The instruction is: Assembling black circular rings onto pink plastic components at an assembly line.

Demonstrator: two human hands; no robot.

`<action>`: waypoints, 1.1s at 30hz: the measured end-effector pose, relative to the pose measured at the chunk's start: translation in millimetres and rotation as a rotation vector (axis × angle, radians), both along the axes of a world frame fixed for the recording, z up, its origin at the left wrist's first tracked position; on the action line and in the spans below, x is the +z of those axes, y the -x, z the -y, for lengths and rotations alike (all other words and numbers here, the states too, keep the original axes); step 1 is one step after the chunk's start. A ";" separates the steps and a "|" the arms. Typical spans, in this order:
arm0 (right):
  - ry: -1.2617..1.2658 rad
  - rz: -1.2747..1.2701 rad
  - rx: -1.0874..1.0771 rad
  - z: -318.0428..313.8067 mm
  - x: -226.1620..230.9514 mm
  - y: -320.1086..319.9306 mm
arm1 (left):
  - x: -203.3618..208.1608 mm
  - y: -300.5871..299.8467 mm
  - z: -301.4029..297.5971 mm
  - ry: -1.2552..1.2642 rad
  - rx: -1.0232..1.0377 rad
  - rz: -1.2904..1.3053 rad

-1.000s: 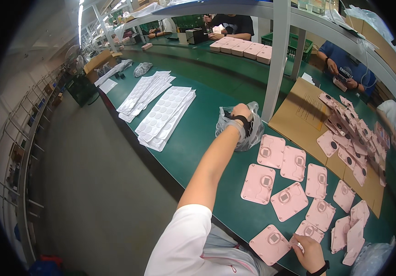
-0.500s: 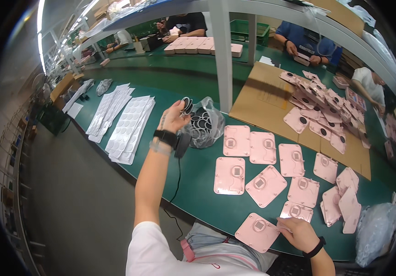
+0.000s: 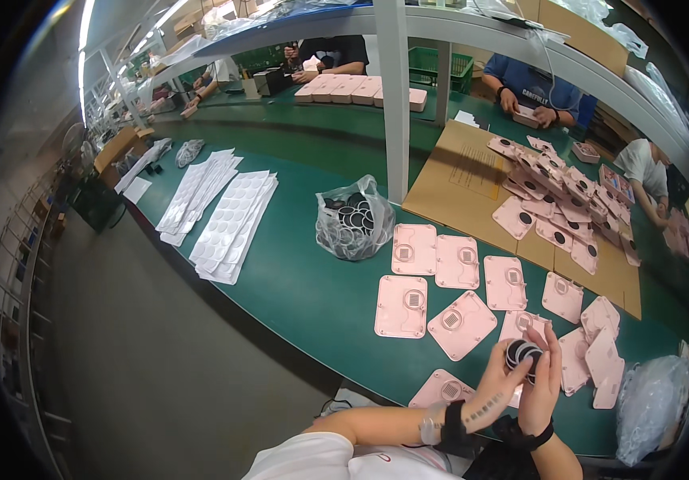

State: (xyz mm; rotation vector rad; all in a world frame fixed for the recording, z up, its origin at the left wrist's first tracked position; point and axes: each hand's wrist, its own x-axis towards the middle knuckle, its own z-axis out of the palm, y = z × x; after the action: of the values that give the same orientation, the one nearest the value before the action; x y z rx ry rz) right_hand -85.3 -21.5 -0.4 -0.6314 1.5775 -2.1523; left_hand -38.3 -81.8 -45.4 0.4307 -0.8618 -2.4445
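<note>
My left hand (image 3: 498, 381) is closed on a small stack of round black discs (image 3: 523, 357) with white rims, held above the pink panels on the right. Close against it, my right hand (image 3: 543, 394) has its fingers raised along the stack's other side and also grips it. Beneath the hands lie rectangular pink plastic panels, one partly covered (image 3: 525, 323) and another (image 3: 439, 387) left of my wrists. More panels, such as the tilted one (image 3: 463, 325), lie in loose rows, each with a ring and a slotted grille.
A clear plastic bag (image 3: 354, 221) of similar discs stands mid-table. Left of it are sheets of round white stickers (image 3: 236, 220). On cardboard (image 3: 456, 172) lies a heap of panels with black discs (image 3: 556, 188). A grey post (image 3: 396, 112) rises nearby; co-workers sit across.
My left hand has come from the plastic bag to the right, carrying the discs to my right hand. My right hand has let go of the near pink panel and risen to the discs.
</note>
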 end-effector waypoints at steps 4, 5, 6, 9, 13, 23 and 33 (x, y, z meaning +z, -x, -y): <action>-0.220 -0.092 0.075 -23.8 -10.4 27.0 | -1.1 1.9 -11.4 -0.042 -0.046 0.093; -0.256 -0.117 0.108 -26.3 -11.7 30.6 | -1.0 0.8 -3.2 -0.170 -0.125 0.070; -0.290 -0.143 0.141 -27.6 -12.7 32.2 | 0.3 -0.7 5.8 -0.297 -0.203 0.046; -0.302 -0.287 0.162 -25.7 -13.3 34.1 | -3.9 -2.8 11.2 -0.397 -0.255 0.006; -0.312 -0.451 0.155 -27.6 -11.6 30.9 | -13.5 -2.1 10.2 -0.388 -0.302 -0.047; -0.494 -1.346 0.036 -39.6 13.7 14.5 | 2.4 -11.2 14.2 -0.466 -0.565 0.066; -0.503 -1.386 0.226 -85.6 57.5 31.2 | 4.0 -25.3 17.7 -0.553 -0.732 0.036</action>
State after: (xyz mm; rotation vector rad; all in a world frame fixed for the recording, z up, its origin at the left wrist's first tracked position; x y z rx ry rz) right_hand -116.5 64.1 57.1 -2.1958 2.2910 -0.9046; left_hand -13.1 -99.5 -41.3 0.3918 -0.3603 -3.3760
